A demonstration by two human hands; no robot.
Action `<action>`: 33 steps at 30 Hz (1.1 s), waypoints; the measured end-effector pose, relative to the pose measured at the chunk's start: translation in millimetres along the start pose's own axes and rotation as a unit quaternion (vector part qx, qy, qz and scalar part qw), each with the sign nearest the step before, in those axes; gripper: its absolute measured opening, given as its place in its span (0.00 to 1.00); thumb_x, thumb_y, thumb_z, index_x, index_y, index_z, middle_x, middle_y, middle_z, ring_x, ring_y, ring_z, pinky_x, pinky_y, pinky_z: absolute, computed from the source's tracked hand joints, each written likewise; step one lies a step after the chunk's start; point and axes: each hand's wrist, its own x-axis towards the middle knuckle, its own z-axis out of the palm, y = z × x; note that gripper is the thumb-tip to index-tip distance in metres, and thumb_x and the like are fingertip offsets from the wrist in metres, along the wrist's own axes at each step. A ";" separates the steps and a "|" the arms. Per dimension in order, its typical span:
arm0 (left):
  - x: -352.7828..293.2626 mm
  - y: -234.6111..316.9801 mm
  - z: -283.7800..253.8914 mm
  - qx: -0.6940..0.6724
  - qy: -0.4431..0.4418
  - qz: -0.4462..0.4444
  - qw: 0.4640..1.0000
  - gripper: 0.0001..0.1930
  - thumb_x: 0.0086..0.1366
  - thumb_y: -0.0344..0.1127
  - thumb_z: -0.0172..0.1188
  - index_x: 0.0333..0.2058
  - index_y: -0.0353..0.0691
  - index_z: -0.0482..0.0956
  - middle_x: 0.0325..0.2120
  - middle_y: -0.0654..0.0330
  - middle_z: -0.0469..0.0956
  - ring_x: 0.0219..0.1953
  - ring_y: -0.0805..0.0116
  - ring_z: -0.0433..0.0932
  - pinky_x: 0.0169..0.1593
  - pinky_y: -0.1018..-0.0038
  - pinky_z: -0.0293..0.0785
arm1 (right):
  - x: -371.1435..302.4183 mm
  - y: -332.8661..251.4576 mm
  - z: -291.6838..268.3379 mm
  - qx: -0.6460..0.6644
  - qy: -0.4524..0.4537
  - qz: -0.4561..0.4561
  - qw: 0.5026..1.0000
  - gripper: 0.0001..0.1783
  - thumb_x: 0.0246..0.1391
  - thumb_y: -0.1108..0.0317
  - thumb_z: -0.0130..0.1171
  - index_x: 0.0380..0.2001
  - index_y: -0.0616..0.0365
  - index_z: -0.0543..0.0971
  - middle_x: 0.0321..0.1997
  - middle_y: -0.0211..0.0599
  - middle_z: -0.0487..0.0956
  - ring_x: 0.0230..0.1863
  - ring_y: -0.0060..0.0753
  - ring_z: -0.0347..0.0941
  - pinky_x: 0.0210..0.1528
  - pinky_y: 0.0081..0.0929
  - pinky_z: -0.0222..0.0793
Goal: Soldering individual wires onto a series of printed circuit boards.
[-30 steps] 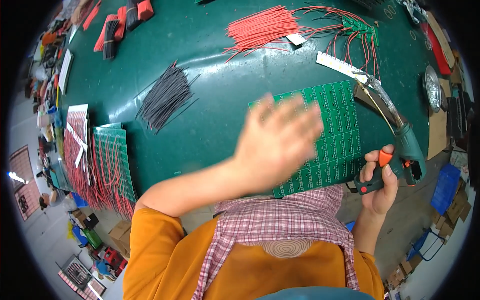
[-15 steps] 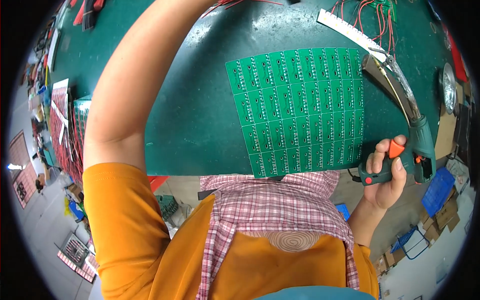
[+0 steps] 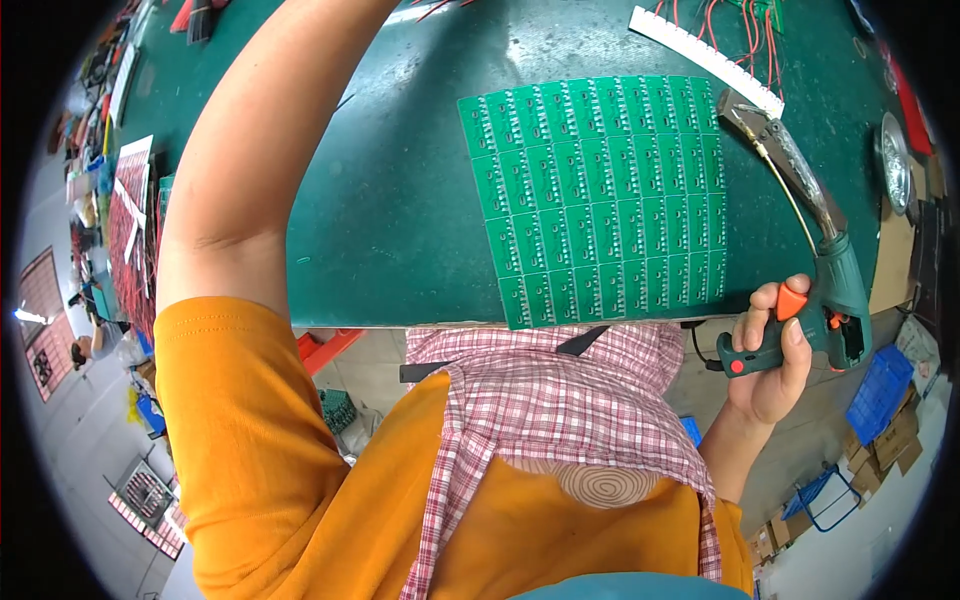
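Observation:
My right hand [image 3: 776, 372], at the table's near right edge, is wrapped round the handle of a green soldering gun [image 3: 845, 280] with an orange trigger. A finger lies against the trigger. The gun's long metal nose and thin solder-feed tube point away from me, ending near the far right corner of a green circuit board panel [image 3: 605, 195]. This panel lies flat on the table, divided into many small identical boards. My left arm [image 3: 240, 170] stretches far forward and leaves the picture at the top, so my left hand is hidden.
The green tabletop [image 3: 390, 250] ends just before my body. A white toothed strip [image 3: 690, 45] with red wires lies beyond the panel. Bundles of red wire [image 3: 130, 250] stand at the left. A round metal dish [image 3: 893, 165] sits at the far right.
The view has shifted slightly, so the table and panel sit higher in the picture. My right hand keeps its grip on the soldering gun; my left arm still reaches out of view.

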 end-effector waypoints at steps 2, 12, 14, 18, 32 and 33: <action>3.2 -3.1 2.1 -0.014 0.035 0.024 0.999 0.08 0.50 0.34 0.56 0.25 0.40 0.82 0.27 0.48 0.79 0.33 0.52 0.78 0.38 0.63 0.74 | -2.9 4.0 2.1 0.003 0.004 -0.005 1.000 0.21 0.54 0.66 0.48 0.50 0.62 0.63 0.39 0.47 0.74 0.24 0.22 0.68 0.24 0.19 0.66; 8.4 -5.3 -3.6 -0.050 0.077 0.105 0.990 0.09 0.51 0.38 0.57 0.26 0.41 0.82 0.25 0.49 0.78 0.32 0.52 0.78 0.36 0.62 0.73 | -4.8 10.4 13.9 0.018 0.008 -0.009 1.000 0.20 0.54 0.66 0.47 0.50 0.62 0.64 0.39 0.47 0.75 0.25 0.21 0.67 0.26 0.20 0.65; 5.2 -9.9 -8.4 -0.024 0.101 0.106 0.989 0.09 0.51 0.38 0.57 0.26 0.41 0.82 0.24 0.50 0.78 0.30 0.51 0.77 0.35 0.62 0.73 | -5.3 9.3 16.7 0.024 0.030 -0.010 0.999 0.21 0.54 0.65 0.48 0.50 0.62 0.64 0.39 0.48 0.75 0.25 0.22 0.67 0.25 0.21 0.63; -29.4 -9.2 -49.5 -0.074 0.151 0.148 0.975 0.08 0.56 0.32 0.53 0.23 0.34 0.76 0.21 0.50 0.76 0.26 0.56 0.76 0.34 0.66 0.72 | -17.6 9.7 9.2 0.044 0.037 -0.025 0.998 0.19 0.54 0.64 0.48 0.49 0.58 0.65 0.44 0.46 0.74 0.43 0.33 0.72 0.52 0.41 0.66; -135.1 -0.4 -25.0 -0.410 -0.274 0.046 0.869 0.11 0.61 0.37 0.54 0.31 0.34 0.77 0.21 0.68 0.74 0.25 0.80 0.67 0.32 0.79 0.64 | -19.4 11.4 13.9 0.076 -0.006 -0.084 0.994 0.19 0.53 0.61 0.50 0.47 0.56 0.67 0.51 0.46 0.69 0.56 0.40 0.64 0.61 0.49 0.54; -146.8 -1.3 -34.1 -0.466 -0.322 -0.012 0.824 0.11 0.62 0.37 0.54 0.29 0.35 0.78 0.24 0.67 0.75 0.28 0.81 0.69 0.34 0.83 0.63 | -9.0 5.0 11.6 0.046 -0.003 -0.120 0.992 0.21 0.53 0.61 0.49 0.48 0.59 0.66 0.49 0.46 0.71 0.55 0.41 0.65 0.60 0.48 0.56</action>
